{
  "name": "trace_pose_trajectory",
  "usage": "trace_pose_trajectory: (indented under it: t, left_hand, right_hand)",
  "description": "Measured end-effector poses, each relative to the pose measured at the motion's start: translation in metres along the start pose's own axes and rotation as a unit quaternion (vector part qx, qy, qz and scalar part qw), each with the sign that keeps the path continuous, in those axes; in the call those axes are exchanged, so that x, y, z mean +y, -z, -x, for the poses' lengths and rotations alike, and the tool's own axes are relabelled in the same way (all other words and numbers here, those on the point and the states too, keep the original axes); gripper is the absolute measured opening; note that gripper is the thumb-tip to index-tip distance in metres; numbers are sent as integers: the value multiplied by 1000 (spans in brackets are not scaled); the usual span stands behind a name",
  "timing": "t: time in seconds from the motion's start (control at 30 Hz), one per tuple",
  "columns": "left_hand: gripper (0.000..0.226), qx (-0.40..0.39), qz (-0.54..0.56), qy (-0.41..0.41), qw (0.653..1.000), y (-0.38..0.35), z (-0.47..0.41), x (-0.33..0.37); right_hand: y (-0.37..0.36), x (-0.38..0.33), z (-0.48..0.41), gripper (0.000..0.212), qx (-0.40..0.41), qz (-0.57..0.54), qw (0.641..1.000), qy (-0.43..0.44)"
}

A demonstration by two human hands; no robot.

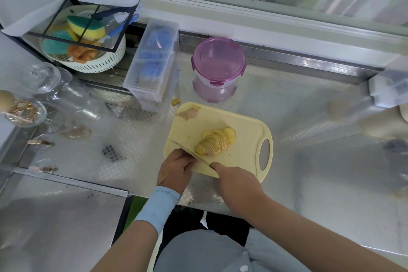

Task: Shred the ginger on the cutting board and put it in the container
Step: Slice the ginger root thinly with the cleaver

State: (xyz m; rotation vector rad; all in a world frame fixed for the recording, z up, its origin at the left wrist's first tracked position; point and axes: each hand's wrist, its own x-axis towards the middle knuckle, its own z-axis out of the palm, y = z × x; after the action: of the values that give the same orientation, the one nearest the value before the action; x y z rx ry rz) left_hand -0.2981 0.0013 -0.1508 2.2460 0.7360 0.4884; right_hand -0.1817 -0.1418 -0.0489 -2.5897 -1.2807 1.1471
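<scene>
Fanned ginger slices [215,142] are being cut on a yellow board [242,126]. The knife [187,152] is being gripped by the right hand [236,181], fingers wrapped round the handle, forefinger along the spine, blade at the row's near end. The left hand [176,170] is being held curled against the blade; whether it is pinching ginger cannot be told. A lidded purple container [218,59] is standing beyond the board

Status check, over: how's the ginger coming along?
Right hand grips knife. Left hand curled beside blade. Ginger sliced, fanned on board, unshredded. Container lid on.
</scene>
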Motion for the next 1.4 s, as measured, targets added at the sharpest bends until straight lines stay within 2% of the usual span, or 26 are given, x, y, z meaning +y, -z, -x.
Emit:
trace_pose_trajectory:
  t: [0.17, 0.4, 0.6, 0.77, 0.87, 1.3, 1.4]
  left_hand:
    - [29, -5, 13, 11, 1000, -1, -1, -2]
    - [29, -6, 37, 28, 999, 1, 1, 3]
    - [28, -14, 43, 35, 998, 2, -1, 2]
    - [22, -24, 73, 48, 996, 1, 0, 1]
    - [13, -30, 84, 65, 994, 1, -1, 1]
    - [25, -31, 52, 40, 997, 4, 0, 0]
    - [26, -22, 38, 25, 999, 3, 2, 2]
  right_hand:
    - [1, 2, -4, 66, -13, 4, 1000, -4]
    - [0, -2, -17, 49, -2, 13, 1000, 7]
    - [-5, 3, -19, 42, -9, 18, 1000, 6]
    - [-5, 0, -31, 51, -10, 8, 1000, 6]
    - [-5, -1, -36, 44, -22, -1, 1000, 12]
    - [-10, 3, -45, 18, -17, -50, 999, 10]
    - [-10, 7, -42, 31, -14, -59, 998, 30]
